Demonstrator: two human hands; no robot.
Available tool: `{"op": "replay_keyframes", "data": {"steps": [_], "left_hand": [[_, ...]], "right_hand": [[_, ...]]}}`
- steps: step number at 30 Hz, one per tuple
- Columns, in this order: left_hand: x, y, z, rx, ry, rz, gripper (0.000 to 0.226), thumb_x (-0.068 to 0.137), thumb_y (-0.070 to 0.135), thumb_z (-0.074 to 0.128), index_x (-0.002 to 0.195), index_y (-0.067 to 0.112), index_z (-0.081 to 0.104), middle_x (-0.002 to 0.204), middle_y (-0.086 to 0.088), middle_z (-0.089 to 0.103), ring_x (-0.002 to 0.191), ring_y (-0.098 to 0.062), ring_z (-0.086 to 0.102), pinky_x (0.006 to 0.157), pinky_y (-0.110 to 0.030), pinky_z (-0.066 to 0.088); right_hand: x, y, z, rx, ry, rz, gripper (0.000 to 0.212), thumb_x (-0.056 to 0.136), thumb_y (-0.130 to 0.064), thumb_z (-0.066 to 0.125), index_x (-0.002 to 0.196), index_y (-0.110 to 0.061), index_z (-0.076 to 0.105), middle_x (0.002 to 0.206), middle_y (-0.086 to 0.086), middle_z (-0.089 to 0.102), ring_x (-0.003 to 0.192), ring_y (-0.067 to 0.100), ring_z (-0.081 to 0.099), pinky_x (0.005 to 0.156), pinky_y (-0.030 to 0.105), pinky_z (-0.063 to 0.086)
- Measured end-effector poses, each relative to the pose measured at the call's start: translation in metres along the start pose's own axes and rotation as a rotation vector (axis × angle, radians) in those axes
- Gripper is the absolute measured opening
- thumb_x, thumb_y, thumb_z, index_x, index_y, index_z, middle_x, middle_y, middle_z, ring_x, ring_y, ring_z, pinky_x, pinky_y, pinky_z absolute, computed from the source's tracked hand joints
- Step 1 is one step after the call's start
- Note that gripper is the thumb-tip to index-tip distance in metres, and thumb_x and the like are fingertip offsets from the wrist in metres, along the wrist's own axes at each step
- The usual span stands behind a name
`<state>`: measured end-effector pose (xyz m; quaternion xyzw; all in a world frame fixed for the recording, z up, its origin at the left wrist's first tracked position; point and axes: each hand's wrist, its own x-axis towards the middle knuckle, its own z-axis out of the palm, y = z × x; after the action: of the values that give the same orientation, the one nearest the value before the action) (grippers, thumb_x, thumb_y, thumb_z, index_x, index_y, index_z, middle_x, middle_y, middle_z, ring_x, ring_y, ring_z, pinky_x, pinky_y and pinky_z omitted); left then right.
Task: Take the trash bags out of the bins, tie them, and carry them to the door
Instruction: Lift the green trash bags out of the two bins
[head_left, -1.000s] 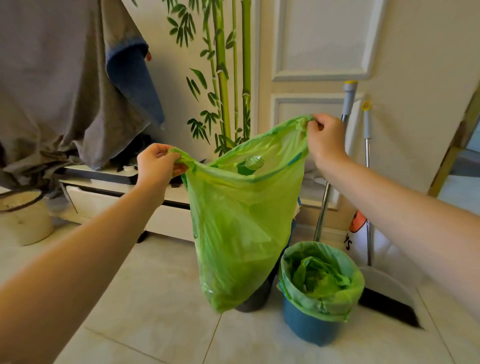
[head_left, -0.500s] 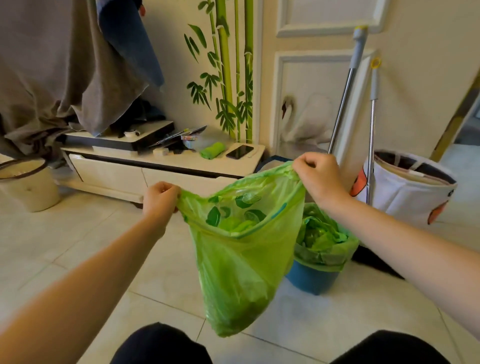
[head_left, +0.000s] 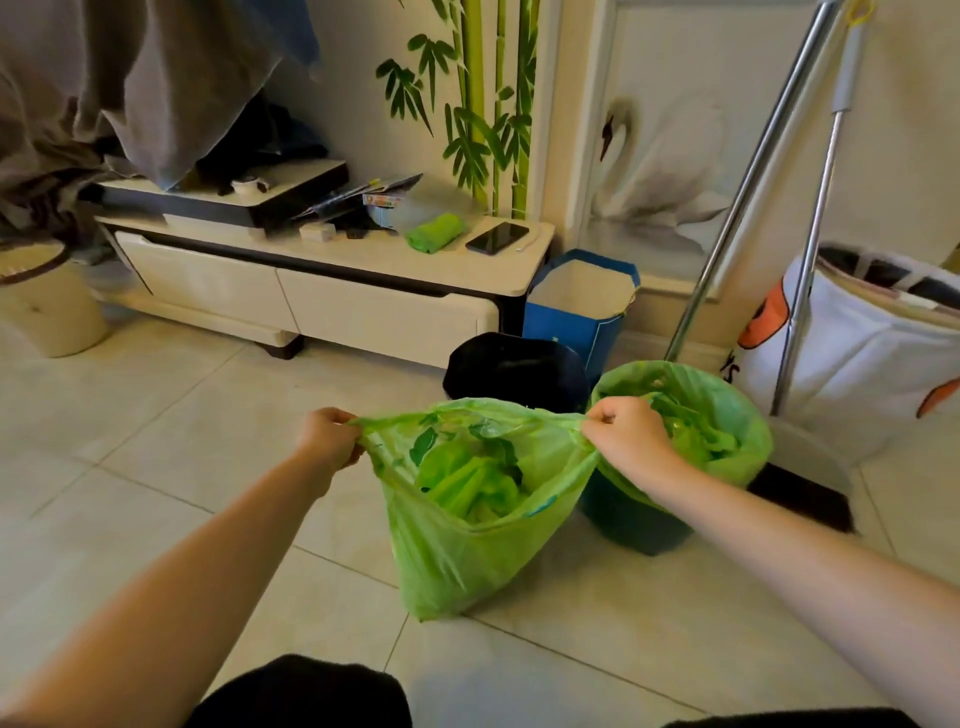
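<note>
the green bag (head_left: 467, 551) hides the teal bin's (head_left: 631, 525) left side; the mop handles (head_left: 753, 171) run off the top edge.

Thin translucent plastic trash bag (head_left: 467, 545)

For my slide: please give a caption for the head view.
Both hands hold a green trash bag open beside a lined bin.

Hands: two, left hand (head_left: 328, 439) and right hand (head_left: 626, 439).
Green trash bags: two, one pulled-out bag (head_left: 467, 525) with its rim bunched inside both sets of curled fingers, one lined bag (head_left: 727, 415) just beyond the right fingers.
Bins: three, black bin (head_left: 511, 369), blue bin (head_left: 631, 525), cream bin (head_left: 47, 306).
Metal poles: two.
Phone (head_left: 497, 237): one.
Blue paper bag (head_left: 582, 306): one.
Laundry basket (head_left: 857, 353): one.
</note>
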<state>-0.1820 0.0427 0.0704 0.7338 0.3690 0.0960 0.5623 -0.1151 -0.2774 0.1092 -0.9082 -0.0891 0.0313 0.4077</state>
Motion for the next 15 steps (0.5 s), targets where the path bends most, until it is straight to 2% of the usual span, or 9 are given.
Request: {"op": "replay_keyframes", "data": {"steps": [4,6,9,13,15], "left_hand": [[0.018,0.000,0.004,-0.076,0.001,-0.030,0.025,0.091,-0.008,0.051,0.072,0.007,0.051,0.066,-0.013,0.052,0.055,-0.020,0.048,0.036,-0.012,0.046],[0.028,0.002,0.004,-0.113,0.012,-0.027,0.025,0.091,-0.009,0.050,0.072,0.007,0.051,0.068,-0.013,0.053,0.057,-0.020,0.050,0.038,-0.012,0.048],[0.041,0.006,0.007,-0.123,0.016,-0.015,0.025,0.090,-0.011,0.050,0.073,0.007,0.052,0.069,-0.013,0.054,0.057,-0.019,0.052,0.040,-0.012,0.049],[0.060,0.017,0.009,-0.083,0.016,0.014,0.026,0.087,-0.012,0.055,0.068,0.006,0.056,0.067,-0.013,0.055,0.038,-0.009,0.058,0.039,-0.010,0.048],[0.068,0.019,0.009,-0.088,0.049,0.012,0.024,0.087,-0.010,0.056,0.070,0.006,0.056,0.069,-0.014,0.054,0.047,-0.016,0.057,0.039,-0.010,0.048]], "right_hand": [[0.019,0.006,0.013,0.035,-0.054,0.130,0.016,0.079,-0.009,0.055,0.063,-0.012,0.055,0.056,-0.002,0.049,0.057,0.015,0.048,0.052,0.026,0.033],[0.029,0.005,0.016,0.108,-0.079,0.186,0.015,0.075,-0.010,0.056,0.061,-0.013,0.050,0.056,0.002,0.046,0.056,0.020,0.048,0.054,0.028,0.038],[0.041,0.003,0.018,0.193,-0.111,0.235,0.005,0.071,-0.014,0.058,0.068,-0.013,0.054,0.068,0.009,0.050,0.067,0.024,0.054,0.059,0.035,0.049],[0.054,0.007,0.023,0.199,-0.118,0.260,0.017,0.075,-0.019,0.061,0.063,-0.014,0.050,0.071,0.011,0.051,0.071,0.024,0.056,0.065,0.042,0.058],[0.058,0.011,0.025,0.210,-0.110,0.281,0.020,0.080,-0.020,0.062,0.064,-0.014,0.052,0.071,0.007,0.054,0.072,0.022,0.057,0.067,0.041,0.059]]}}
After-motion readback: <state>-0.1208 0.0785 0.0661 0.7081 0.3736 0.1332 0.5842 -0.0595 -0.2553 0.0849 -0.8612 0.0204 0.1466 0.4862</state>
